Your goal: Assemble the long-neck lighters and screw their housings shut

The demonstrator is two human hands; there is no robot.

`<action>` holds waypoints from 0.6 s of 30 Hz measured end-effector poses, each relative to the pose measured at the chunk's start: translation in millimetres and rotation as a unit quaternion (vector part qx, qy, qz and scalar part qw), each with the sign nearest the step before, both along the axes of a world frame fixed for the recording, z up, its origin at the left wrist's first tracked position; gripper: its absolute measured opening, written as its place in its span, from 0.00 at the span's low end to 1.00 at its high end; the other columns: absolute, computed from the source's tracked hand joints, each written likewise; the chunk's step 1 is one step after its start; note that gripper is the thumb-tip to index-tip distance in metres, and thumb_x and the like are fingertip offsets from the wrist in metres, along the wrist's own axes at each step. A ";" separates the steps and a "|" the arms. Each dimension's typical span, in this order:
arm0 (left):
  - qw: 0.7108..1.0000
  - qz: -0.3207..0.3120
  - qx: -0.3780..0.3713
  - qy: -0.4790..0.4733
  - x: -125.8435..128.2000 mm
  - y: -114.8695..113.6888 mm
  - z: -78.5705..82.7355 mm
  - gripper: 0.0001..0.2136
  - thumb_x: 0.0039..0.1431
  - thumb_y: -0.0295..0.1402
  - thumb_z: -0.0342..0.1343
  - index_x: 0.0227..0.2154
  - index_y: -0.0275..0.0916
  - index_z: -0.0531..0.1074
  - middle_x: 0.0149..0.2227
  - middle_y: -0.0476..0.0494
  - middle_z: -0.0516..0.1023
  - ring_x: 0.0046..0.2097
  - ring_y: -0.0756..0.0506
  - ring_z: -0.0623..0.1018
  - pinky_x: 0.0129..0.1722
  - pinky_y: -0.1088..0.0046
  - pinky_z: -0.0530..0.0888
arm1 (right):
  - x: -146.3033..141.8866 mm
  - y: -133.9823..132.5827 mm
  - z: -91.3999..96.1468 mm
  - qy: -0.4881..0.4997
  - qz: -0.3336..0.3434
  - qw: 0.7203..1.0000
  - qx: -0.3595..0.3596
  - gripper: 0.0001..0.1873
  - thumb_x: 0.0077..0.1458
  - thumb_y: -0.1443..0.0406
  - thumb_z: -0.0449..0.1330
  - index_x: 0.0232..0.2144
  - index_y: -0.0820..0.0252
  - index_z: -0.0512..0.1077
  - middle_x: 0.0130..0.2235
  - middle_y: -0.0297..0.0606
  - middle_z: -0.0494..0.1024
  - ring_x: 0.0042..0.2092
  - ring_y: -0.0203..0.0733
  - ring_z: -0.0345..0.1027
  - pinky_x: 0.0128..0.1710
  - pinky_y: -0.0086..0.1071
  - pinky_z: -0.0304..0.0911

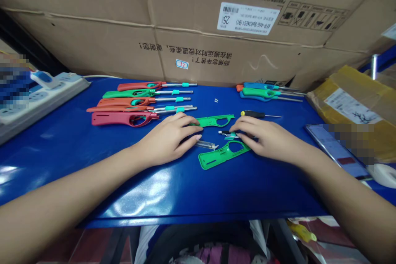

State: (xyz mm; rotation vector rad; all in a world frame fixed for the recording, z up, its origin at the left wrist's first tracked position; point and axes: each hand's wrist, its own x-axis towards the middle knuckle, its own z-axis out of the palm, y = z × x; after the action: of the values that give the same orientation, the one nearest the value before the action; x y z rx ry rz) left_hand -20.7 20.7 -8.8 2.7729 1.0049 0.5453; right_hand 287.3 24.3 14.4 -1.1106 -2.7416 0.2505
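Note:
My left hand [168, 138] lies palm down on the blue table [93, 152], fingers curled over a clear tube part [206, 144] and touching a green lighter shell half [216, 121]. My right hand [264, 138] rests beside it, its fingertips pinching a small black-and-teal piece [227, 133] just above a second green shell half [221, 155]. A black-handled screwdriver [258, 114] lies just beyond my right hand.
Several red, orange and green long-nosed lighters [139, 105] lie in a row at the left. Three more lighters [266, 92] sit at the back right. Cardboard boxes [198, 24] wall the back. A power strip [40, 97] is far left, a phone [337, 148] right.

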 end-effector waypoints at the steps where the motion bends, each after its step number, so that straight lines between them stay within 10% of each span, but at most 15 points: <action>1: 1.000 0.005 0.001 0.004 0.5 -0.9 0.4 0.18 0.73 0.39 0.47 0.55 0.38 0.75 0.54 0.36 0.76 0.55 0.37 0.73 0.57 0.53 0.71 | -2.7 -0.7 -1.8 -0.006 -0.005 1.000 -0.003 0.15 0.67 0.69 0.50 0.50 0.54 0.73 0.50 0.42 0.77 0.49 0.48 0.74 0.46 0.41 0.70; 10: 0.997 -0.067 -0.024 -0.042 6.9 -15.4 10.2 0.14 0.69 0.38 0.53 0.52 0.41 0.76 0.50 0.40 0.78 0.51 0.40 0.74 0.53 0.60 0.71 | -7.2 3.8 -5.6 0.046 0.016 0.997 -0.060 0.14 0.66 0.70 0.52 0.47 0.57 0.74 0.47 0.43 0.76 0.46 0.45 0.73 0.48 0.41 0.70; 18: 0.993 -0.115 -0.001 0.008 14.7 -26.1 11.2 0.19 0.70 0.42 0.53 0.58 0.40 0.72 0.56 0.38 0.79 0.55 0.38 0.75 0.55 0.57 0.71 | 1.2 1.5 -9.4 0.029 -0.011 0.999 0.041 0.14 0.66 0.68 0.52 0.48 0.56 0.75 0.47 0.43 0.78 0.48 0.47 0.73 0.45 0.40 0.70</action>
State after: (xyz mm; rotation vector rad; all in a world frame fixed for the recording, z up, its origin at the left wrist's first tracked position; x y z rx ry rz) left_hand -6.0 -5.4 2.4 2.8427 0.6745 0.4876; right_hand 288.5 25.8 5.0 -1.0932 -2.6616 0.1648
